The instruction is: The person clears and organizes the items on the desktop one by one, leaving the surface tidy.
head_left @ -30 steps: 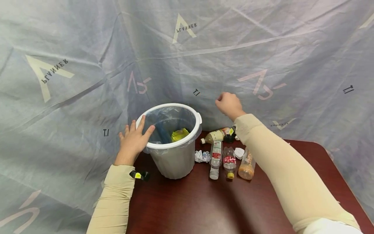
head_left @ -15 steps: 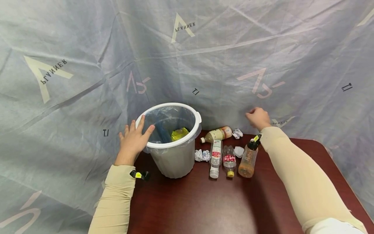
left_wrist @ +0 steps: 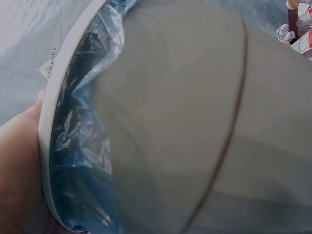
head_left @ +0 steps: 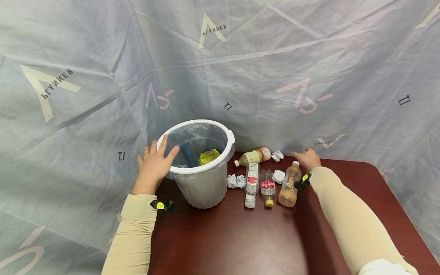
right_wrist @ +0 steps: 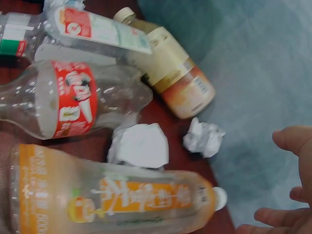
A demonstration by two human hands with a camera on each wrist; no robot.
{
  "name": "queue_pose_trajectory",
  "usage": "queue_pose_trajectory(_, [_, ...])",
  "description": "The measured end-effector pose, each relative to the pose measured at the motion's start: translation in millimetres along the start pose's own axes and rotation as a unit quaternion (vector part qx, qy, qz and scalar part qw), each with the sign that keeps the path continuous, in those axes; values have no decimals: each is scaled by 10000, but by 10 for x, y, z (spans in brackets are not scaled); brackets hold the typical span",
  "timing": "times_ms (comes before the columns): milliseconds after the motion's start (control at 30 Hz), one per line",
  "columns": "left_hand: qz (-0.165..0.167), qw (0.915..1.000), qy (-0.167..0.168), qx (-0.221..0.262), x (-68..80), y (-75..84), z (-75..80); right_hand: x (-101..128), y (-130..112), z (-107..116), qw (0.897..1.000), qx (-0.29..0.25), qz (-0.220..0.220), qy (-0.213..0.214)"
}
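My left hand (head_left: 154, 165) rests on the left rim of a white bin (head_left: 203, 187) lined with blue plastic, fingers straight over the edge. The left wrist view shows the bin's rim (left_wrist: 53, 107) against my palm (left_wrist: 19, 170). Something yellow (head_left: 209, 156) lies inside the bin. My right hand (head_left: 307, 157) hovers low at the table's back edge, relaxed and holding nothing, just right of the cap of an orange-labelled bottle (head_left: 288, 185). In the right wrist view its fingers (right_wrist: 300, 195) are beside that orange-labelled bottle (right_wrist: 112, 200) and apart from it.
On the dark red table (head_left: 240, 236) lie a red-labelled bottle (head_left: 267, 187), a white-labelled bottle (head_left: 252, 183), a tan bottle (head_left: 252, 156) and crumpled paper balls (head_left: 277, 154) (head_left: 279, 176) (head_left: 235, 181). A grey-blue cloth (head_left: 275, 76) hangs close behind.
My right hand came down and to the right from beside the bin, ending low next to the orange-labelled bottle's cap. The left hand stayed on the bin rim.
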State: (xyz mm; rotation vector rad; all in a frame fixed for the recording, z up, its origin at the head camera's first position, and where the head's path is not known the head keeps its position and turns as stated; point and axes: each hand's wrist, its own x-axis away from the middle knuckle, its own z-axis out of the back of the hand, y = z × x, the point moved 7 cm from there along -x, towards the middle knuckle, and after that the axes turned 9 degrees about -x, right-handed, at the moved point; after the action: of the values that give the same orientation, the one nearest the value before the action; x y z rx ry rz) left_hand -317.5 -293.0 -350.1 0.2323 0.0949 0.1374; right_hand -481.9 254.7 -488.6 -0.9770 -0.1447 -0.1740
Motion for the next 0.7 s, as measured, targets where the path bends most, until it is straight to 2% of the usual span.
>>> queue_pose_trajectory(200, [4,10000,-48,14,10,10,9,-44,289,-128,9995,-91,-296,-67])
queue_pose_trajectory(433, [21,10000,-11,18,7,6,2,-97,600,-312,9967,-352,-583,-451])
queue_pose_trajectory(700, [30,10000,-24,10,7,4,1,-93,686,-444,9960,-157,-598,-649])
